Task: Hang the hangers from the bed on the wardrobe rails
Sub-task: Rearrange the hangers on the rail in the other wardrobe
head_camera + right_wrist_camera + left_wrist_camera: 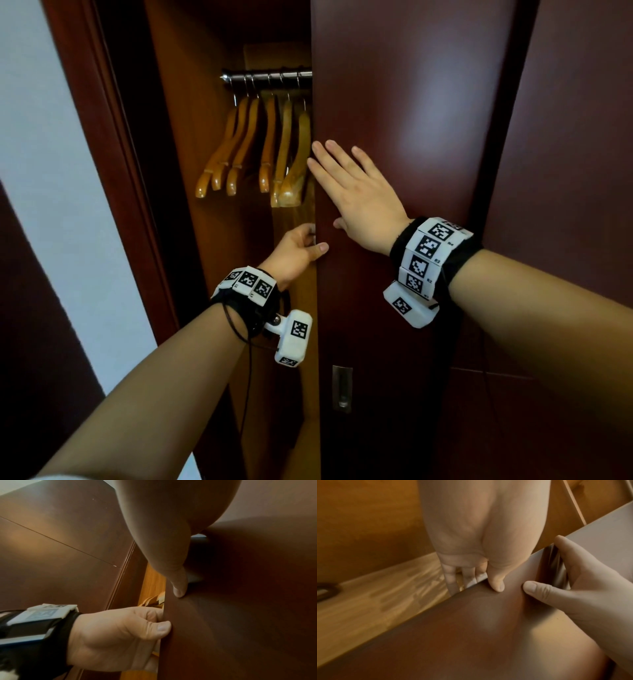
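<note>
Six wooden hangers (260,150) hang by their metal hooks on the chrome wardrobe rail (267,76), bunched close together in the open gap just left of the sliding door (411,137). The rightmost one sits right beside the door's left edge, partly hidden behind it.

The left hand (296,251) grips that edge below the hangers: its fingers curl round behind the panel while the thumb presses on the dark red front face (the left wrist view shows the fingers (452,580) wrapped over the edge). The right hand (356,192) lies flat on the door's front, just above and right of the left hand, fingers straight and slightly spread, fingertips near the edge at the level of the hangers' lower ends.

A recessed metal pull (342,387) is set into the door well below both hands. The wardrobe's orange-brown inner wall (191,137) stands left of the hangers, and a pale room wall (44,137) lies further left of the door.
</note>
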`<state>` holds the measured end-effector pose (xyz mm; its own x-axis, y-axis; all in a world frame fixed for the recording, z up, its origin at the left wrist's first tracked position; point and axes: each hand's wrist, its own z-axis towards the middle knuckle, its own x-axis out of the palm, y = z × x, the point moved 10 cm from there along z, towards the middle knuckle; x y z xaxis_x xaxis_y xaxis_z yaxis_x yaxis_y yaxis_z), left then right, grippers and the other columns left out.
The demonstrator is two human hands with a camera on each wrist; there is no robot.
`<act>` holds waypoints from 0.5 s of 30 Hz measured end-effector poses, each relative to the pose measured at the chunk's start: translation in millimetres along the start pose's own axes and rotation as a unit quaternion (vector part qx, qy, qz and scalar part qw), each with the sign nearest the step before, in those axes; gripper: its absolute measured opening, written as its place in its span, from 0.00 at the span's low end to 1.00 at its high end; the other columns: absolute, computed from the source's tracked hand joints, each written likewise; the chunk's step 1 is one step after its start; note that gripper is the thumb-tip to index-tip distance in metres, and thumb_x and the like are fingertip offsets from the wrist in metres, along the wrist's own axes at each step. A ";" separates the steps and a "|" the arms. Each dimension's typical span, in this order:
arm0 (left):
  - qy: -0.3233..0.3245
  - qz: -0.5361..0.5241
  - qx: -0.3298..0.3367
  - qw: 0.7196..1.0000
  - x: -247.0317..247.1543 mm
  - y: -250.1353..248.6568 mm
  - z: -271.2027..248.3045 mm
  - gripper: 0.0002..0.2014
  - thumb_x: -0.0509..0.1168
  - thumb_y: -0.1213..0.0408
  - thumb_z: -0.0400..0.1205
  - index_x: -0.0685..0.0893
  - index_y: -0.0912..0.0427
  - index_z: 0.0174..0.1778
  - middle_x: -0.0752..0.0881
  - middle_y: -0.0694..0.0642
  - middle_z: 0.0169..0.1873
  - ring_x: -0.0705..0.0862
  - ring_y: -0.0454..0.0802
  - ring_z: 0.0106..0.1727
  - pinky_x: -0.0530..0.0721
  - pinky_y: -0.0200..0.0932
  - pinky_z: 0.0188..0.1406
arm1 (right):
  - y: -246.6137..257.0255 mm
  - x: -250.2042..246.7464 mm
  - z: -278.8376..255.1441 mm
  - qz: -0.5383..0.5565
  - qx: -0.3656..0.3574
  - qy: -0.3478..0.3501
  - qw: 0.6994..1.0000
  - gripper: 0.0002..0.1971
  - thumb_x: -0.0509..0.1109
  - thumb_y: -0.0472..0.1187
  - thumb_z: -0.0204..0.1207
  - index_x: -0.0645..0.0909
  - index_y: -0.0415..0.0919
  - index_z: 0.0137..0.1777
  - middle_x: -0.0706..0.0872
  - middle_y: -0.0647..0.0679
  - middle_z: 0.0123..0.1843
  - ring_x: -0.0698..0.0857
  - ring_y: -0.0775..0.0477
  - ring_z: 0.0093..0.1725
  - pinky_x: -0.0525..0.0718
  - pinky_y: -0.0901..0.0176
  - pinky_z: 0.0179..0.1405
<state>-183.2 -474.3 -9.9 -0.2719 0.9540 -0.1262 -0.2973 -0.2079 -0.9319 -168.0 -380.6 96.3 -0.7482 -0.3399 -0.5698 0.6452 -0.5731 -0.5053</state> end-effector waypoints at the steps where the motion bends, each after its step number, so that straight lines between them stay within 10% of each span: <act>1: -0.004 0.002 -0.001 1.000 -5.2 -0.1 -1.7 0.10 0.61 0.80 0.85 0.78 0.60 0.52 0.84 0.54 0.39 0.86 0.36 0.35 0.82 0.29 0.34 | 4.1 0.3 3.3 0.002 -0.003 -0.001 1.000 0.58 0.84 0.47 0.64 0.50 0.38 0.88 0.48 0.41 0.90 0.48 0.40 0.89 0.47 0.42 0.87; 6: -0.052 0.003 -0.021 0.998 -38.8 5.5 -6.1 0.09 0.64 0.78 0.84 0.77 0.59 0.53 0.82 0.50 0.37 0.86 0.37 0.36 0.83 0.32 0.35 | 24.6 2.7 20.7 0.008 -0.016 -0.005 1.000 0.57 0.83 0.47 0.66 0.50 0.38 0.88 0.49 0.41 0.90 0.48 0.40 0.89 0.47 0.41 0.87; 9: -0.120 0.020 -0.026 0.992 -75.1 10.8 -7.9 0.26 0.72 0.70 0.80 0.69 0.59 0.70 0.84 0.54 0.44 0.86 0.47 0.44 0.85 0.49 0.49 | 35.0 4.6 28.8 0.014 -0.026 -0.006 1.000 0.56 0.82 0.47 0.67 0.51 0.38 0.88 0.50 0.42 0.90 0.48 0.40 0.89 0.47 0.41 0.87; 15: -0.137 0.045 0.069 0.987 -91.1 -25.5 -6.1 0.43 0.76 0.64 0.78 0.59 0.50 0.84 0.78 0.49 0.66 0.87 0.42 0.46 0.86 0.38 0.49 | 38.1 1.0 32.3 0.025 -0.035 -0.022 0.999 0.55 0.82 0.46 0.66 0.53 0.39 0.88 0.52 0.41 0.90 0.50 0.40 0.89 0.48 0.42 0.87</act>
<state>-145.3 -554.7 23.3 -0.5344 0.8402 -0.0921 -0.3773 -0.3346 -0.8635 -149.2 -426.9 97.5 -0.7193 -0.4009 -0.5673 0.6905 -0.5018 -0.5209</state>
